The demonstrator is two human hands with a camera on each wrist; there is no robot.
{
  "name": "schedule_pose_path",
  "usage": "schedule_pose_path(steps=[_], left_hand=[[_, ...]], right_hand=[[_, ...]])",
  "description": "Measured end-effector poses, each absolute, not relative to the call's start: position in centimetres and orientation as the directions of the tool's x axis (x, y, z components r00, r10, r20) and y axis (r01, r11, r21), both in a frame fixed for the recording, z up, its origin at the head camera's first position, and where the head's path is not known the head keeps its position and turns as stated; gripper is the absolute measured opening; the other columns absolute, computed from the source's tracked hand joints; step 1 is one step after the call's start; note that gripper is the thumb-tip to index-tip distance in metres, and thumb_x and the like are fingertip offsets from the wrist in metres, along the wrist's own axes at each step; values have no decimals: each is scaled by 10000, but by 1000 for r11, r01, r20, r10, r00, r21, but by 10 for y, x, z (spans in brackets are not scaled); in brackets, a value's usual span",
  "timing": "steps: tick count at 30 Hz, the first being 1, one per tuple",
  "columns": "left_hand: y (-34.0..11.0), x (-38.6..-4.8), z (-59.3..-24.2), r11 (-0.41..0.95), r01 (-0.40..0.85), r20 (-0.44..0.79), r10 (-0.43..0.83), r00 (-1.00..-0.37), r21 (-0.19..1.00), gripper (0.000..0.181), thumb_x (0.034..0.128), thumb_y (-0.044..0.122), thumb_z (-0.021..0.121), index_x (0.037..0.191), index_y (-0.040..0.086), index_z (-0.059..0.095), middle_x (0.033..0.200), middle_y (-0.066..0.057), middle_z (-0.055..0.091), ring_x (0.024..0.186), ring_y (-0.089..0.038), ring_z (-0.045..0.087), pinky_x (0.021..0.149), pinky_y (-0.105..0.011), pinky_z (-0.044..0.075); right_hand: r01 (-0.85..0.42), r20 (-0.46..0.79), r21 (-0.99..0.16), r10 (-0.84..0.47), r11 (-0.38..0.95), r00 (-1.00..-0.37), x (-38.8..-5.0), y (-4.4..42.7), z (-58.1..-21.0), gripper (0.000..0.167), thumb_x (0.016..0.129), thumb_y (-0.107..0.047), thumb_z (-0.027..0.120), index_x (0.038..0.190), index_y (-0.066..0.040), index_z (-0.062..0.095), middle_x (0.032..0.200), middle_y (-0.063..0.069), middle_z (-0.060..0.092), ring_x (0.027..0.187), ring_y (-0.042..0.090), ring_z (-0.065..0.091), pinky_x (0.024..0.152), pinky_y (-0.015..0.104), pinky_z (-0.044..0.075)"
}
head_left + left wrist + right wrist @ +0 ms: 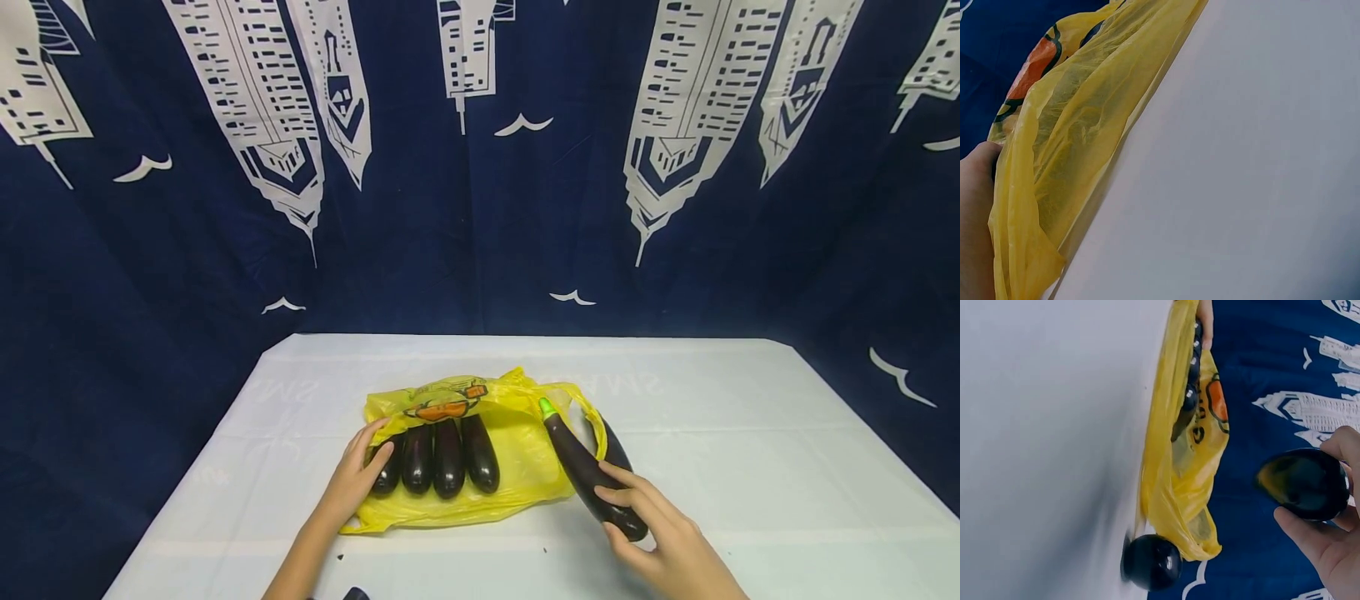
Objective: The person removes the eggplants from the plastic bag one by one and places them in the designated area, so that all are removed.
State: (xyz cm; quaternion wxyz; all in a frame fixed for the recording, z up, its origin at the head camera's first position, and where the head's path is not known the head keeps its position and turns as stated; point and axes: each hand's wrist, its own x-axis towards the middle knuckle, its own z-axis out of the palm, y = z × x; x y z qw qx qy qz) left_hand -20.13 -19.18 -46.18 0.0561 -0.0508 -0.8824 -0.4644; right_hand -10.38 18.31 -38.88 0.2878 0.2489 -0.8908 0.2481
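A yellow plastic bag (517, 467) lies on the table with its mouth toward me, and several dark eggplants (448, 467) sit side by side inside. At the bag's left edge my left hand (360, 467) holds the upper layer of the mouth; most of its fingers are hidden in the left wrist view. My right hand (660, 533) grips another eggplant (577, 462) near its round end, green stem pointing toward the bag. The right wrist view shows this eggplant held above the table. One more eggplant (1154, 562) lies on the table at the bag's right side, partly hidden in the head view.
The white table (750, 467) extends to both sides of the bag. A dark blue curtain (465, 233) with white building prints hangs behind it. A small dark object (356, 593) shows at the front edge of view, with tiny specks nearby.
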Motion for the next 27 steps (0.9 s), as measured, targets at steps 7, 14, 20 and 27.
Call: schedule_pose_path(steps=[7, 14, 20, 27], left_hand=[[-192, -201, -462, 561, 139, 141, 39, -989, 816, 486, 945, 396, 437, 1386, 217, 343, 1474, -135, 265, 1351, -382, 223, 998, -680, 215], [-193, -201, -463, 552, 131, 130, 42, -991, 823, 488, 941, 417, 433, 1385, 237, 339, 1479, -113, 258, 1360, -368, 211, 1001, -680, 208], [-193, -202, -463, 547, 136, 133, 45, -990, 826, 488, 939, 424, 433, 1383, 242, 341, 1479, -104, 263, 1364, -357, 207, 1013, -673, 198], [-193, -202, -462, 550, 135, 133, 42, -990, 824, 489, 941, 417, 433, 1385, 235, 337, 1478, -109, 263, 1363, -359, 210, 1014, -670, 202]], right_hand=[[-542, 665, -341, -210, 768, -716, -107, 202, -387, 497, 630, 5, 758, 1062, -195, 618, 1230, 14, 563, 1124, -134, 421, 851, -54, 318], [-457, 660, -361, -123, 813, -741, -125, 227, -393, 434, 696, -17, 719, 1097, -148, 617, 1230, 66, 561, 1147, -196, 340, 862, -78, 249], [-328, 541, -421, -56, 846, -839, -135, 238, -399, 338, 781, -116, 681, 1111, -138, 611, 1257, 80, 545, 1075, 331, 565, 850, 353, 491], [-280, 410, -458, -80, 844, -909, -149, 246, -408, 317, 832, -162, 640, 1135, -90, 582, 1262, 148, 517, 1123, 452, 489, 867, 609, 401]])
